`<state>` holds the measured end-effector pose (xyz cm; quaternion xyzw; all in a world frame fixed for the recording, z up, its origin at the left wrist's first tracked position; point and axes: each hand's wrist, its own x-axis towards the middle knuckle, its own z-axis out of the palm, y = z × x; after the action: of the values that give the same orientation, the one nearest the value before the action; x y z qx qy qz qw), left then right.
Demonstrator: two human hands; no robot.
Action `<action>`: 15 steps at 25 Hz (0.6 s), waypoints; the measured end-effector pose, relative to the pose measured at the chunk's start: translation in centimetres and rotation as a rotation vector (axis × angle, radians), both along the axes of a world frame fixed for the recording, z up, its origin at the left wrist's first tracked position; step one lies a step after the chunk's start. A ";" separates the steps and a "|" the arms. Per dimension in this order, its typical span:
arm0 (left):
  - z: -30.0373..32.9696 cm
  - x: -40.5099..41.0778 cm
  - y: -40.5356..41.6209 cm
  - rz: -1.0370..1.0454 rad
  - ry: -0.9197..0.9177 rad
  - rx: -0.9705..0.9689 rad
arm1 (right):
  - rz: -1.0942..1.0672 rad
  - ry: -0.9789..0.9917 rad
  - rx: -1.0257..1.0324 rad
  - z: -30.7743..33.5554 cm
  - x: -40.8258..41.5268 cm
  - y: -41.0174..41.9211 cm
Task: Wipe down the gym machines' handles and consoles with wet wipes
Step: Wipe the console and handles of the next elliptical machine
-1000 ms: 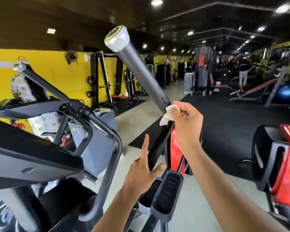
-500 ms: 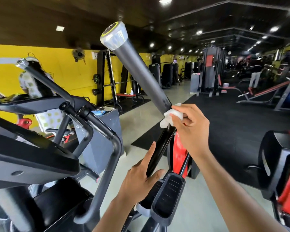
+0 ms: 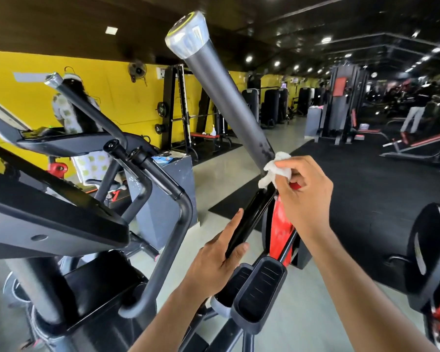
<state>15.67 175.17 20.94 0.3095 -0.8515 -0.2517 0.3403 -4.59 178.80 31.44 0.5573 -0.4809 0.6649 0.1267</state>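
My right hand (image 3: pixel 302 196), right of centre in the frame, has its fingers curled round a crumpled white wet wipe (image 3: pixel 274 170) and presses it against the lower end of the grey handle grip (image 3: pixel 229 97), just where the grey sleeve meets the glossy black arm (image 3: pixel 249 219) of the machine. My left hand (image 3: pixel 214 265), lower centre, steadies that black arm: the forefinger lies straight along its left side and the thumb comes round the front, so it is lightly pinched between them rather than clenched.

The wipe is soft, limp and damp; I judge it will bunch and slide unless I keep it pinned under my fingertips, and it weighs next to nothing. The grip looks matt and slightly rubbery, with a blotchy patch just above the wipe, so it should drag a little. The black arm below is slick and shiny, probably slippery once wet. Being a pivoting arm, it may swing under pressure, which is why holding it low on the black part seems the sensible place.

The grip runs up to a capped end (image 3: pixel 188 34) at upper centre. At left is the black console (image 3: pixel 48 217) and another handle (image 3: pixel 87 107); below, the foot pedals (image 3: pixel 259 288)
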 end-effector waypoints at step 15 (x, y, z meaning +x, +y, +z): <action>1.0 0.2 1.1 0.026 -0.090 -0.052 | 0.044 -0.233 -0.054 3.5 3.0 0.1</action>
<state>15.87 176.25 21.93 0.3224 -0.8682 -0.2108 0.3128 -1.60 178.89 34.96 0.4831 -0.4617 0.7406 0.0704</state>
